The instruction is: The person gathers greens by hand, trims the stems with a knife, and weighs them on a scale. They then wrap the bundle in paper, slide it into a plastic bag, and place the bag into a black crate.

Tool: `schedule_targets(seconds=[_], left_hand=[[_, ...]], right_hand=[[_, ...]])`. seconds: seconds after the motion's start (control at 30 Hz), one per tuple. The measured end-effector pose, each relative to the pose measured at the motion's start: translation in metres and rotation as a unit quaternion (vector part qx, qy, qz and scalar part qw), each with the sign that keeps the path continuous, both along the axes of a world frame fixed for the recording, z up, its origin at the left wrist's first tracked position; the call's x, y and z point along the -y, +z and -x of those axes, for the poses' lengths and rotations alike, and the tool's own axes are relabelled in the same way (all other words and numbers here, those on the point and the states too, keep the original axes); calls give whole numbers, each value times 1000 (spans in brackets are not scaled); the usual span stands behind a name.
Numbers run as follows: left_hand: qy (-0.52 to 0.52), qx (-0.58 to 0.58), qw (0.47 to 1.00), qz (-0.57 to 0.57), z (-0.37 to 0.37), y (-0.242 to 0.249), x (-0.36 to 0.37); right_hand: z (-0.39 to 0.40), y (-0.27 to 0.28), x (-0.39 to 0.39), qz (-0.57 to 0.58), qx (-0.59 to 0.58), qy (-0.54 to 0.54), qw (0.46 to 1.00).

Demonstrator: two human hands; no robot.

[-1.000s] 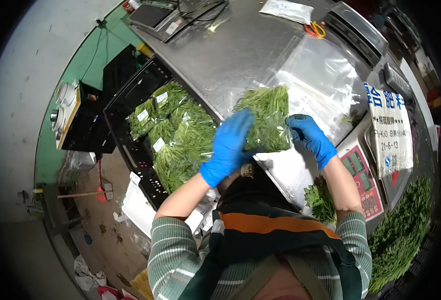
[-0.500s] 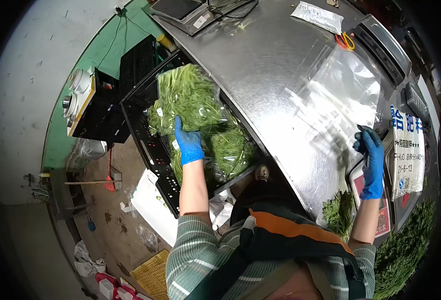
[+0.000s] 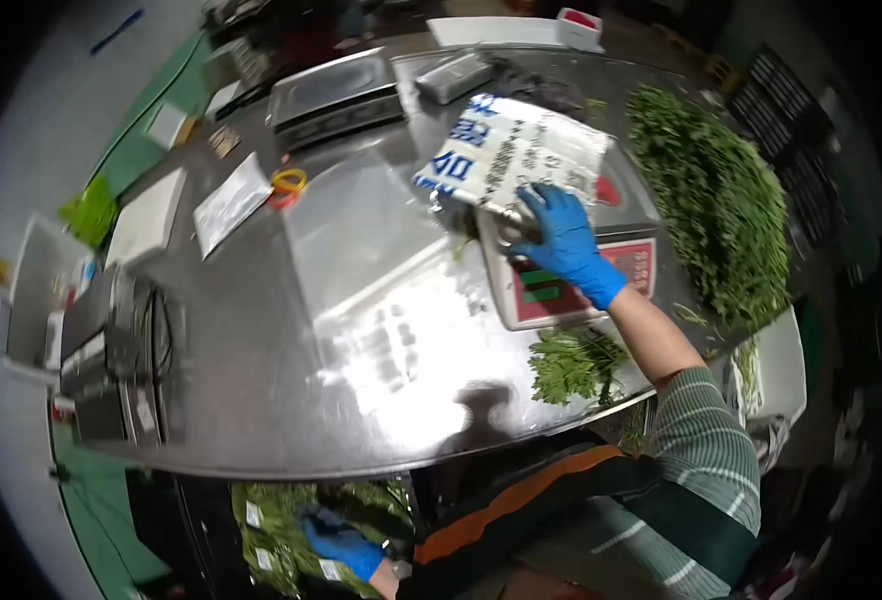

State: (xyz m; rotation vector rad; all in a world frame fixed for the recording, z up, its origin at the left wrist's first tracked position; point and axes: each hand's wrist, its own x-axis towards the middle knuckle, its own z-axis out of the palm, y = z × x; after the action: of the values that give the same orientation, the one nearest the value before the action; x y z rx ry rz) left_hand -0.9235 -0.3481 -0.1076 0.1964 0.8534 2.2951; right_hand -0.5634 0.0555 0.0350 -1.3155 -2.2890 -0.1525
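Steel bench (image 3: 261, 400) filled the middle of the view, shiny and bare toward the near edge. Right hand (image 3: 561, 240), in a blue glove, reached out to the scale (image 3: 571, 280) on the right side of the bench, its fingers curled over the far edge of the scale's top, right where a white sheet with blue print (image 3: 511, 150) lay draped and tilted; whether the fingers actually pinched the sheet or only pressed on the scale could not be told. Just near of the scale sat a small bunch of greens (image 3: 571, 362), touching the bench, close beside the forearm. Far right, a big heap of greens (image 3: 716, 200) ran along the bench edge.

Left hand (image 3: 346, 545), also blue-gloved, was down below the near edge of the bench, low in the view, fingers closed on bagged greens (image 3: 271, 530) in the dark crate there.

Clear plastic bags (image 3: 361, 230) lay flat in the centre of the bench, just left of the scale. Further left lay a small flat packet (image 3: 229, 203) with scissors (image 3: 287, 184) with yellow and red handles just beside it. At the far side stood a second, grey scale (image 3: 336, 90).
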Motion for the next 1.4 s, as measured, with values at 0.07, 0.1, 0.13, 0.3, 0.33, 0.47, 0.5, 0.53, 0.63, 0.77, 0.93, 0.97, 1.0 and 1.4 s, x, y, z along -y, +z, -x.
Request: schedule_targets(seconds=[0.07, 0.1, 0.13, 0.3, 0.33, 0.47, 0.5, 0.53, 0.63, 0.77, 0.93, 0.97, 1.0, 1.4], left_hand=[[203, -149, 942, 223, -19, 96, -65], [165, -215, 934, 233, -23, 127, -91], [126, -235, 941, 208, -23, 142, -112], [-84, -337, 930, 121, -76, 179, -211], [-116, -358, 920, 109, -95, 184, -223], [-225, -446, 862, 81, -189, 201, -254], [-247, -467, 846, 77, -217, 204, -260], [-265, -487, 829, 74, -248, 206, -266], [-326, -513, 794, 21, -346, 207, -289], [-433, -596, 676, -28, -501, 217, -338], [-351, -823, 399, -200, -662, 255, -410], [-313, -856, 344, -225, -687, 259, -425], [-291, -872, 317, -232, -712, 258, -439], [-216, -947, 201, -126, -781, 195, -452]], right_hand=[[-26, -13, -6, 7, 9, -21, 1000], [-35, -6, -5, 61, -4, -36, 997], [-47, -16, -10, 80, 4, -55, 995], [-117, -13, -7, 102, 56, -52, 992], [-134, -11, -3, 117, 25, -36, 992], [-220, 20, 40, 80, -25, -8, 996], [-250, 31, 48, 58, -33, -23, 997], [-286, 35, 55, 14, -61, -56, 996], [-409, 52, 54, -44, -89, -140, 985], [-566, 46, 16, -53, -50, -238, 969], [-624, 36, -31, -53, 17, -157, 986], [-631, 34, -45, -58, 1, -153, 986], [-636, 37, -57, -69, -1, -156, 985], [-661, 86, -122, 90, 34, -133, 986]])
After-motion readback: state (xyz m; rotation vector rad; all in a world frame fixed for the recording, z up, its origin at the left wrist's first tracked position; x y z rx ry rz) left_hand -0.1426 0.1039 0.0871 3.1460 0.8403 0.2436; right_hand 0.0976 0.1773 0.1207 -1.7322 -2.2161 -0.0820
